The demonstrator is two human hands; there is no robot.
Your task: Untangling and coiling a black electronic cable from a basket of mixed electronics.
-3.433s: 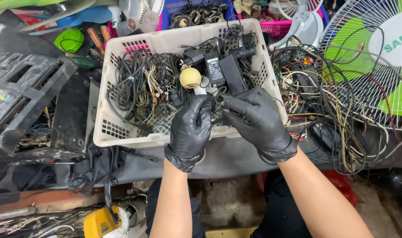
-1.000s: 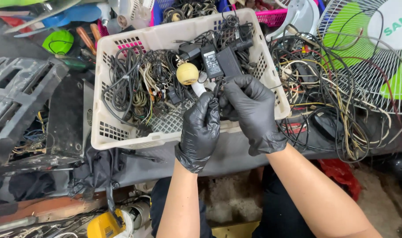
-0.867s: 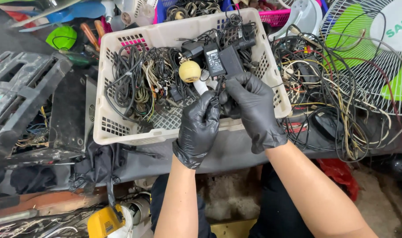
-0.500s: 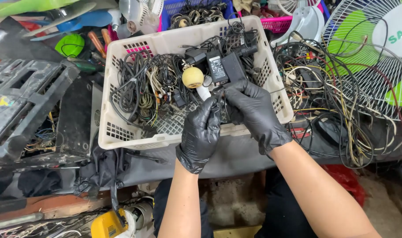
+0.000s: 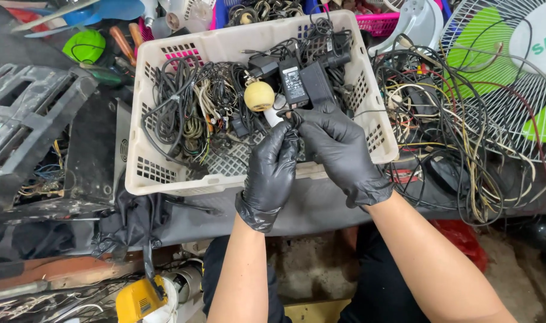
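Both gloved hands still meet over basket (image 5: pixel 165 173) near edge, little shifted from 0.5 s back. Left hand (image 5: pixel 272 173) grips white stem of yellow knob (image 5: pixel 260 96); right hand (image 5: pixel 339 149) pinches black cable (image 5: pixel 288 116) beside it. Adapters (image 5: pixel 306 84) lie beyond.

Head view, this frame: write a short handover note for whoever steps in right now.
Left hand, black-gloved: closed around the white stem of a yellowish round-headed piece, held over the basket.
Right hand, black-gloved: fingers pinching at the same stem, right against the left hand.
White plastic basket: full of tangled black cables, with black power adapters at the back.
Loose wire pile and a fan grille lie to the right.
Done: piece lifted and in hand. Left: whatever the fingers are working at on the stem; the detail there is hidden.
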